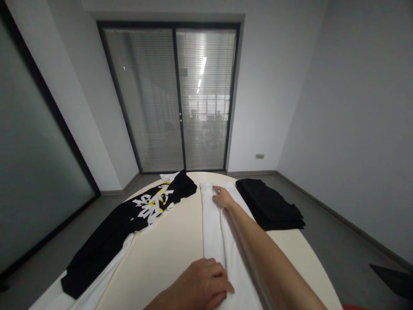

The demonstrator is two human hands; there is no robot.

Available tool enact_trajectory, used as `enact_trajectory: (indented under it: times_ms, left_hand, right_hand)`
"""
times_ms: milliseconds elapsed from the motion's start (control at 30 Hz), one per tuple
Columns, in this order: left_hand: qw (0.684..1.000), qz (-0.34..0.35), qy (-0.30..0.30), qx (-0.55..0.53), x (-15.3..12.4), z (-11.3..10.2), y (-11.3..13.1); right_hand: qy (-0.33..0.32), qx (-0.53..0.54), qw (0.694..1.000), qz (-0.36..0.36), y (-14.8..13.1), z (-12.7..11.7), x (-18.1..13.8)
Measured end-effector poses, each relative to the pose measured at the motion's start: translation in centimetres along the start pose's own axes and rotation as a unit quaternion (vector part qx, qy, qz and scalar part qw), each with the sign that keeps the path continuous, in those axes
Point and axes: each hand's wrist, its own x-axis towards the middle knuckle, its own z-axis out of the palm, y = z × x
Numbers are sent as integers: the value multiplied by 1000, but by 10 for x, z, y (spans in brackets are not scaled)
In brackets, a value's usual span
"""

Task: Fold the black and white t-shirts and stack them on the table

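A long white garment [213, 232] lies lengthwise down the middle of the round table, with a raised crease along it. At its far end, my right hand [223, 198] has thumb and fingers closed on the fabric. Closer to me, my left hand [208, 282] rests on the garment's left side, fingers curled in and gripping the cloth. My right forearm covers part of the garment's right side. A stack of folded black clothes [267, 204] sits just right of the far end.
Along the table's left edge lies a black garment [106, 232] with a white and yellow print, over white cloth [106, 275]. The cream tabletop [167, 254] shows between the clothes. Beyond stand glass doors with blinds [174, 103]. A dark object [392, 277] is low at the right.
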Motion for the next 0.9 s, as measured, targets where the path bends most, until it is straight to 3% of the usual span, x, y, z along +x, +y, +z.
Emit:
enact_trajectory:
  times_ms: [200, 333, 467, 600, 900]
  left_hand:
    - [1000, 9, -1, -2, 0, 0, 2]
    - [1000, 12, 8, -9, -1, -2, 4]
    - [1000, 9, 17, -20, -5, -3, 3]
    - [1000, -4, -4, -29, -9, -11, 4]
    - [998, -55, 6, -16, -19, -39, -1]
  right_hand:
    - [20, -79, 996, 18, -3, -28, 1]
    - [-12, -135, 991, -5, -4, -39, -10]
    - [-67, -175, 982, -32, -3, -28, -34]
    - [-141, -231, 963, -6, -1, -8, -48]
    - [-142, -250, 957, 39, -6, 11, -31]
